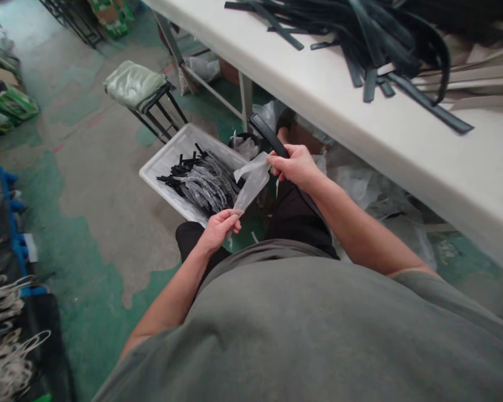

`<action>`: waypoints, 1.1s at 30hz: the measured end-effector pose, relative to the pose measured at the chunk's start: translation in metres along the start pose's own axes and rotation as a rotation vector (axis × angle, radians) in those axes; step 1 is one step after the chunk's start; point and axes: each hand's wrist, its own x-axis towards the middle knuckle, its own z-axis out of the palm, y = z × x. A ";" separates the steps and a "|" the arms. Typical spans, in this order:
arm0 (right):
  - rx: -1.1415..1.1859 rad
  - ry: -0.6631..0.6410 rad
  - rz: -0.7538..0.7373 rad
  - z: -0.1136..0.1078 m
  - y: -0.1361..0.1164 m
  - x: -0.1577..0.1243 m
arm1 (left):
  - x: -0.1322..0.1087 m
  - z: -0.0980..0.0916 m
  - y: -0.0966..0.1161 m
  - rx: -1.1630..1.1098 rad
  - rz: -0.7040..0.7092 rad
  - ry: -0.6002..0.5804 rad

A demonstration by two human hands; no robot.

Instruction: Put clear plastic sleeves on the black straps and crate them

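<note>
My right hand is closed around a black strap, whose flat end sticks up past the fingers. The same fingers pinch one end of a whitish translucent strip, which looks like thin plastic film. My left hand is closed on the strip's lower end, so it stretches between both hands. Below and just beyond, a white plastic bin holds many black straps, several wrapped in clear plastic.
To my right runs a white table with a pile of black straps on it. A stool with a pale green cushion stands beyond the bin. Plastic bags lie under the table. At left is a blue-framed rack with cords.
</note>
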 end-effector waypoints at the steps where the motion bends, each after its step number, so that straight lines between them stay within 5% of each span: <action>1: 0.007 0.016 -0.003 0.001 0.001 0.004 | -0.003 -0.006 -0.002 0.009 -0.017 0.003; 7: 0.029 0.047 -0.006 0.008 0.004 0.015 | -0.015 -0.027 -0.007 0.006 -0.113 -0.030; 16: 0.087 0.077 0.055 0.010 0.007 0.021 | -0.021 -0.030 -0.019 -0.040 -0.202 -0.183; 19: 0.101 0.006 0.092 0.010 0.008 0.014 | -0.022 -0.028 -0.022 0.158 -0.149 -0.269; 21: 0.117 -0.111 0.109 0.011 0.008 0.006 | -0.017 -0.026 -0.020 0.366 -0.065 -0.199; 25: 0.109 -0.298 0.141 0.017 0.009 -0.011 | 0.001 -0.018 0.004 0.490 0.207 0.268; 27: 0.084 -0.365 0.145 0.020 0.009 -0.017 | 0.008 -0.012 0.022 0.490 0.384 0.374; 30: 0.052 -0.451 0.117 0.023 0.008 -0.023 | 0.018 -0.004 0.046 0.451 0.456 0.193; 33: 0.048 -0.480 0.095 0.022 0.008 -0.026 | 0.026 -0.001 0.055 0.314 0.257 -0.112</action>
